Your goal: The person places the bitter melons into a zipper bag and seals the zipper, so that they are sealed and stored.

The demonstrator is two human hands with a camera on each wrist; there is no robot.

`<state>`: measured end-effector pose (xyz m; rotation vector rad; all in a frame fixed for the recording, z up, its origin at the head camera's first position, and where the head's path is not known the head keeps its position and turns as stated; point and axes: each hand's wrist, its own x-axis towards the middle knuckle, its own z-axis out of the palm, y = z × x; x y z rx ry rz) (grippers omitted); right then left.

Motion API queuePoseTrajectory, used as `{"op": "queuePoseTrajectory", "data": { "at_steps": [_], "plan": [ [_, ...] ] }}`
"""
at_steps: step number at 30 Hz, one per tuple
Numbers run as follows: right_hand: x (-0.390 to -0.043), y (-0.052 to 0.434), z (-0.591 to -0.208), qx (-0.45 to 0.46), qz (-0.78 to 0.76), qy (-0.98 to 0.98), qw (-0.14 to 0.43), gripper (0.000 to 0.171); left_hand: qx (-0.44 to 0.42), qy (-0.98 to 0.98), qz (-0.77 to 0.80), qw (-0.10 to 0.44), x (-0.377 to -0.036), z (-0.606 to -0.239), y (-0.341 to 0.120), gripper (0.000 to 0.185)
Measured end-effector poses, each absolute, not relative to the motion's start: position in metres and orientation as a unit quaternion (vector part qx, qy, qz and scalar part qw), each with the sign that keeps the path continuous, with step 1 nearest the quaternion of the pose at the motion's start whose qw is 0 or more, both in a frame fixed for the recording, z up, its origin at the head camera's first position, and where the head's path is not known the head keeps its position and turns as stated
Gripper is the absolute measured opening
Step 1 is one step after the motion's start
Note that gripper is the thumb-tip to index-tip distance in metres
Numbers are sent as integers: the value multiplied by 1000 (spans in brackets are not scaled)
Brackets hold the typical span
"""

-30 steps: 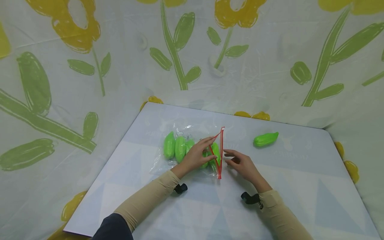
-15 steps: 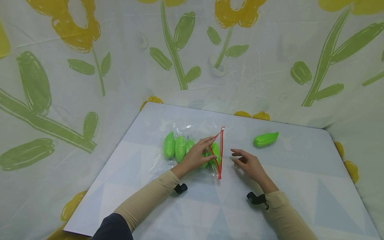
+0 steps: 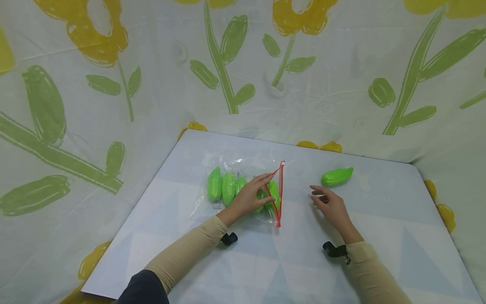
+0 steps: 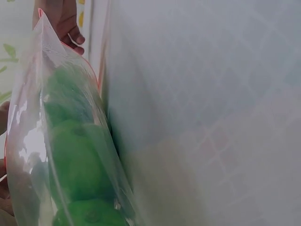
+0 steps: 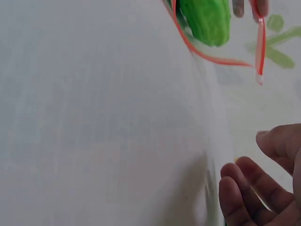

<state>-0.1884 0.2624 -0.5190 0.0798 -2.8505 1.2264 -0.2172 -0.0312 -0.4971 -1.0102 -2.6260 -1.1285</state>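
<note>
A clear zip bag [image 3: 243, 169] with a red zip strip [image 3: 280, 198] lies at the middle of the table, several green pod-shaped toys [image 3: 221, 188] inside. My left hand [image 3: 267, 182] pinches the bag's upper lip and holds the mouth raised. In the left wrist view the bag [image 4: 33, 122] and the green toys [image 4: 75, 160] fill the left side. My right hand [image 3: 320, 195] hovers open just right of the bag's mouth, holding nothing. A loose green toy [image 3: 337, 176] lies just beyond its fingertips. The right wrist view shows the relaxed right fingers [image 5: 249, 188] and the red mouth [image 5: 216, 59].
The table top [image 3: 265, 270] is pale blue and white, with rounded corners. Cloth printed with yellow flowers and green leaves [image 3: 114, 84] hangs close behind and on both sides. Small black camera mounts [image 3: 228, 239] sit at both wrists.
My right hand has moved right, away from the bag's mouth and toward the loose green toy. The left hand and the bag have stayed put.
</note>
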Motion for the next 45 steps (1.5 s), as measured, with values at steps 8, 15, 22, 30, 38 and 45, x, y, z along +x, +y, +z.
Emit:
{"op": "queuePoseTrajectory", "data": {
  "at_steps": [8,15,22,30,38,45],
  "plan": [
    [-191,285,-525,11,382,-922,62,40,-336,-860,-381,54,-218,-501,-30,75],
    [-196,295,-523,-16,366,-926,94,42,-334,-858,-388,49,-218,-500,-30,74],
    [-202,303,-521,-53,360,-925,106,50,-337,-858,-384,55,-218,-501,-31,74],
    [-213,307,-516,-83,355,-927,85,63,-336,-858,-385,51,-217,-500,-31,74],
    [-225,303,-510,-105,354,-928,54,69,-334,-857,-390,46,-217,-500,-31,74],
    [-232,301,-510,-109,351,-930,24,69,-334,-858,-387,47,-218,-500,-32,75]
  ]
}}
